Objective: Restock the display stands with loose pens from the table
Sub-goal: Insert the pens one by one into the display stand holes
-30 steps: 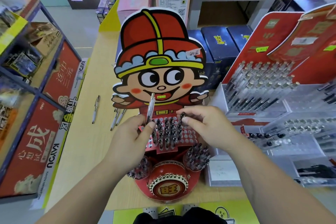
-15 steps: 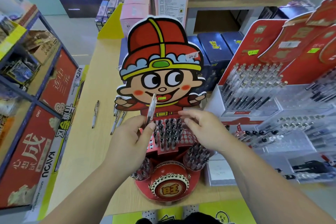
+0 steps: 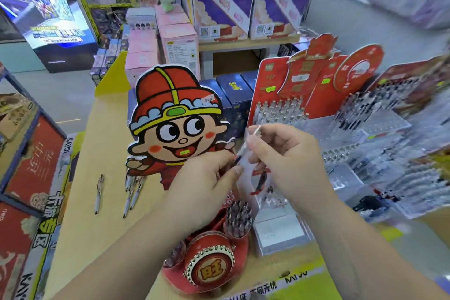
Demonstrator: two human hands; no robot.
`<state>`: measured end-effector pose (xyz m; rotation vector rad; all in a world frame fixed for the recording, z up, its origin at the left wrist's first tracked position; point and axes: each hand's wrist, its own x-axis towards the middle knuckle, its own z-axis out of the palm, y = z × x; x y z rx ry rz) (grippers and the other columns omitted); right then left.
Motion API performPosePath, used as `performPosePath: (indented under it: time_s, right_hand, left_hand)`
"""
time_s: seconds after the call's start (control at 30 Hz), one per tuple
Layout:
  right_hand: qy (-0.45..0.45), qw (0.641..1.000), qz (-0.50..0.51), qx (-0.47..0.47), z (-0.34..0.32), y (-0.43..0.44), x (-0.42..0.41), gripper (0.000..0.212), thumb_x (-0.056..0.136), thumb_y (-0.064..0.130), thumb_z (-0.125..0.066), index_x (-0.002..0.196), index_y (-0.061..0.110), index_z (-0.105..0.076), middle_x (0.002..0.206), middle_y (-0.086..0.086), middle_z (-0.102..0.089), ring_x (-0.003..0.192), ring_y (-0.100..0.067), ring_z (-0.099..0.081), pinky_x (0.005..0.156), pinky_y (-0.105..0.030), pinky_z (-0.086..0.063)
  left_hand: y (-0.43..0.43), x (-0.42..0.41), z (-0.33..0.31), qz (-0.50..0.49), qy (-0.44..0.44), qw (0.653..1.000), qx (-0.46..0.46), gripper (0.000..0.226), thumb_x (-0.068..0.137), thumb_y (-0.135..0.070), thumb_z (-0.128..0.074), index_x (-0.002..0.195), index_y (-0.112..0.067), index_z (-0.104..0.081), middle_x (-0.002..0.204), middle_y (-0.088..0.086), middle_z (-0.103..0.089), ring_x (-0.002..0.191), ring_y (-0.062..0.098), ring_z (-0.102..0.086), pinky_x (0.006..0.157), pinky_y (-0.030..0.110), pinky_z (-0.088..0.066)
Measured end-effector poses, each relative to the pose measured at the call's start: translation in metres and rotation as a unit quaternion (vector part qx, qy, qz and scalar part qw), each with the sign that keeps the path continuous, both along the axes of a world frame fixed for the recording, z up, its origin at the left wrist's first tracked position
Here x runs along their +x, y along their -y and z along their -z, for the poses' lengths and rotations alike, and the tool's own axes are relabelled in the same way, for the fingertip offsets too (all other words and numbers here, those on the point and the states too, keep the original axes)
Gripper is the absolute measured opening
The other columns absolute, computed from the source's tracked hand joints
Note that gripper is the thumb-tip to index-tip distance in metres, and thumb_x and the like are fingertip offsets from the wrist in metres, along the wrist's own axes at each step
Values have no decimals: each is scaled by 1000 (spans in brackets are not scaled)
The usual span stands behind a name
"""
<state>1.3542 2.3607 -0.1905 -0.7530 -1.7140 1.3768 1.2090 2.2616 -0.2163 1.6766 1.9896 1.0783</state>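
So one pen was up in the air between both hands, tilted, with its top end poking out above the right hand. The right hand had its fingers curled round the upper half of the barrel. The left hand pinched the lower end with thumb and fingertips. It was a bit blurry, so I couldn't tell which hand carried most of it, but neither was loose or empty.

The cartoon stand stood just behind the left hand, and its crammed cup of pens sat below and between the two wrists. The red-backed stand was just beyond the right hand. The loose pens lay on the bench well out to the left of the left hand, none of them touched.

Handling-wise, my guess: light and stiff, with a smooth plastic barrel, so kinda slippery and easy to roll in the fingers. Not really fragile, though a clip could snap if levered. Best bet was a pinch mid-barrel or a bit above, leaving the tip end free to drop in among its neighbours.
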Motion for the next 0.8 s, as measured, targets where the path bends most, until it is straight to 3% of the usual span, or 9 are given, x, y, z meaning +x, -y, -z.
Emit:
performPosePath:
  time_s: [0.27,0.3,0.4,0.47,0.57,0.67,0.8]
  right_hand:
    - [-33,999,-38,7,-14,-44,75,15,87,25,-67,98,19,-76,72,-9,-72,68,-20,-70,64,-28,-58]
    - [-30,999,-25,19,-14,-55,85,11,90,21,-68,97,18,-75,73,-8,-73,68,-19,-70,64,-27,-57]
    - [-27,997,49,60,-16,-98,117,10,98,13,-65,97,19,-73,75,-6,-73,70,-18,-71,65,-26,-57]
    - [-12,993,79,88,-15,-125,127,8,100,15,-65,99,18,-73,77,-4,-73,72,-17,-70,67,-27,-58]
    - [51,987,82,132,-6,-164,129,7,98,23,-68,102,18,-72,81,2,-74,76,-15,-72,73,-39,-61]
    - [87,982,70,155,5,-190,114,12,91,39,-67,98,30,-71,81,7,-74,79,-17,-73,76,-50,-61]
    - [106,980,26,168,21,-203,92,3,90,40,-63,91,40,-66,84,9,-73,83,-17,-71,78,-50,-60]
  left_hand:
    - [-42,63,-14,36,1,999,12,16,101,-38,-57,87,-31,-62,76,-12,-57,78,8,-54,65,23,-39]
    - [-50,71,-14,18,-5,1000,14,15,99,-46,-56,97,-35,-66,84,-17,-59,82,3,-55,69,21,-41]
    - [-76,87,-13,-104,-17,993,50,48,89,-63,-50,127,-36,-61,112,-22,-55,92,0,-54,86,26,-48]
    - [-89,85,-7,-183,-25,981,51,48,93,-54,-58,137,-35,-53,128,-13,-48,105,11,-55,94,31,-46]
    - [-106,83,5,-229,-46,972,6,61,93,-48,-65,148,-37,-39,142,-7,-35,118,17,-50,95,27,-39]
    - [-121,83,11,-241,-43,969,-16,65,94,-47,-64,151,-37,-34,145,-6,-33,109,20,-56,93,32,-46]
    - [-133,83,19,-237,-52,970,-17,63,97,-44,-62,152,-37,-33,145,-7,-35,93,15,-60,88,31,-47]
